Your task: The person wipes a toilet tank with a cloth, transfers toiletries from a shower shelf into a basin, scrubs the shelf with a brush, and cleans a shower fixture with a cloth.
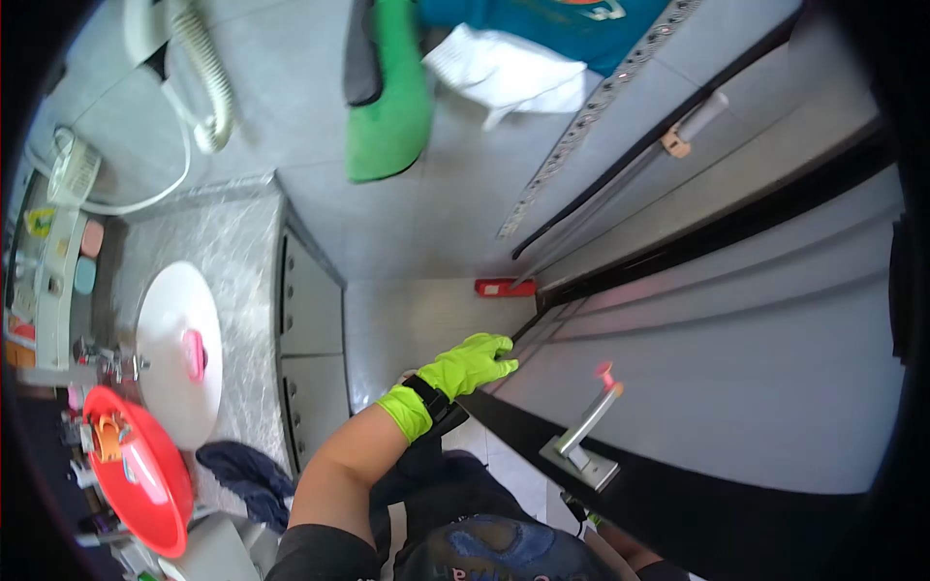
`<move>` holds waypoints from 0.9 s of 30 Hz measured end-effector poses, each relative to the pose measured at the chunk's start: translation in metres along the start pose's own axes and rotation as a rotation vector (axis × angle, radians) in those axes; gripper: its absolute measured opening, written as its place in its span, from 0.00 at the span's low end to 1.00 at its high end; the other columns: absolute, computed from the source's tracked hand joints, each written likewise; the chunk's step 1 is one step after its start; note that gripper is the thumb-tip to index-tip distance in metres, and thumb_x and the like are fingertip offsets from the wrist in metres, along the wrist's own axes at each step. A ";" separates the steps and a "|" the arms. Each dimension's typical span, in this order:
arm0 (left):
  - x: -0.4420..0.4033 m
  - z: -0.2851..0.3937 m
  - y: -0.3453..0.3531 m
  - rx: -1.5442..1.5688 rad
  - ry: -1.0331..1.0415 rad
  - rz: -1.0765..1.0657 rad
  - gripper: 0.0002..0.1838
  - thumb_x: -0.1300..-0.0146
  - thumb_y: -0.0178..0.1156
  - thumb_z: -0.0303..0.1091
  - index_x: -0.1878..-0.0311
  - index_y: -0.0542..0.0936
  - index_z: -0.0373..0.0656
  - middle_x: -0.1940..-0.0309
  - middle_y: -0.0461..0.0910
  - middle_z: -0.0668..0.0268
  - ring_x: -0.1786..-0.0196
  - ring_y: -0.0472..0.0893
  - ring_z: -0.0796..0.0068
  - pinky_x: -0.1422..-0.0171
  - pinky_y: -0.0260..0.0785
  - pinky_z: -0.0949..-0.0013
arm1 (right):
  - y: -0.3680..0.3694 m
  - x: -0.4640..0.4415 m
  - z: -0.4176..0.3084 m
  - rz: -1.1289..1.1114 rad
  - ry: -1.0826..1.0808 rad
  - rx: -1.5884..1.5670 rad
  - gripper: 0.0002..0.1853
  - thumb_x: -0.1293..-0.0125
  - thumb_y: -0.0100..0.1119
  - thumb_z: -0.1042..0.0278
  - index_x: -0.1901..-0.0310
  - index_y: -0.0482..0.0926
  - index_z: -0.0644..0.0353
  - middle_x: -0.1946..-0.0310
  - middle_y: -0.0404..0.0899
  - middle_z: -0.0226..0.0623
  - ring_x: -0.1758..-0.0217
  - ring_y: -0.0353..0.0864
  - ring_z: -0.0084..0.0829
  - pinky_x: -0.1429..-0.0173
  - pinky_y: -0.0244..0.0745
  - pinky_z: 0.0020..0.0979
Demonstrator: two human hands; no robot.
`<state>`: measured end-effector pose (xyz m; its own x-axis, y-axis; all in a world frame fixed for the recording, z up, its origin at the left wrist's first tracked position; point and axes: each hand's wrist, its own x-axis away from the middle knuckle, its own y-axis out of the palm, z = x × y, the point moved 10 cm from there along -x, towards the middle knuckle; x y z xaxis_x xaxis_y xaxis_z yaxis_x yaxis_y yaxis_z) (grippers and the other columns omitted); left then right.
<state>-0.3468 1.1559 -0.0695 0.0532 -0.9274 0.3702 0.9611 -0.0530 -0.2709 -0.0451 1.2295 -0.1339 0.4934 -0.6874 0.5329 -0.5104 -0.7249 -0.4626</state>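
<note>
My left hand (470,364), in a bright yellow-green rubber glove with a black band at the wrist, reaches forward beside the edge of a door (697,387). Its fingers are apart and nothing shows between them; whether the fingertips touch the door I cannot tell. The door has a pale panel and a dark frame. On the frame sits a silver lever handle (589,423) with a pink piece at its tip. Only a sliver of my right hand's green glove (593,520) shows beyond the door's dark frame, so its fingers are hidden.
Left, a marble counter (247,218) holds a white basin (179,416) with a pink object (195,355), a red tub (160,484) and a dark cloth (247,474). A hair dryer (145,29) hangs above. A red box (505,288) lies on the floor; green item (389,136) on the wall.
</note>
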 end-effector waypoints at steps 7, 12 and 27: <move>-0.171 0.117 -0.056 -0.018 0.342 0.185 0.42 0.35 0.62 0.53 0.26 0.61 0.35 0.28 0.63 0.47 0.24 0.61 0.51 0.22 0.54 0.60 | -0.040 0.025 0.031 0.098 0.176 -0.074 0.09 0.33 0.59 0.62 0.61 0.83 0.58 0.68 0.83 0.34 0.66 0.81 0.34 0.61 0.77 0.33; -0.273 0.186 -0.094 0.036 0.405 0.555 0.44 0.40 0.69 0.41 0.26 0.59 0.33 0.27 0.60 0.45 0.24 0.60 0.51 0.21 0.53 0.61 | -0.060 0.038 0.050 0.147 0.290 -0.136 0.09 0.32 0.59 0.62 0.62 0.83 0.58 0.69 0.83 0.34 0.67 0.81 0.33 0.62 0.77 0.33; -0.262 0.292 -0.095 0.164 0.568 0.750 0.18 0.32 0.64 0.46 0.55 0.80 0.38 0.71 0.80 0.57 0.70 0.77 0.63 0.64 0.68 0.59 | -0.076 0.063 0.085 0.205 0.420 -0.235 0.09 0.31 0.59 0.63 0.62 0.82 0.59 0.71 0.82 0.34 0.70 0.80 0.32 0.65 0.76 0.31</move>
<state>-0.3729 1.5121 0.1187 0.5732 -0.7421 -0.3476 0.7581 0.6413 -0.1189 0.0847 1.2372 -0.1256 0.0660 -0.7027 0.7084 -0.7348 -0.5146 -0.4419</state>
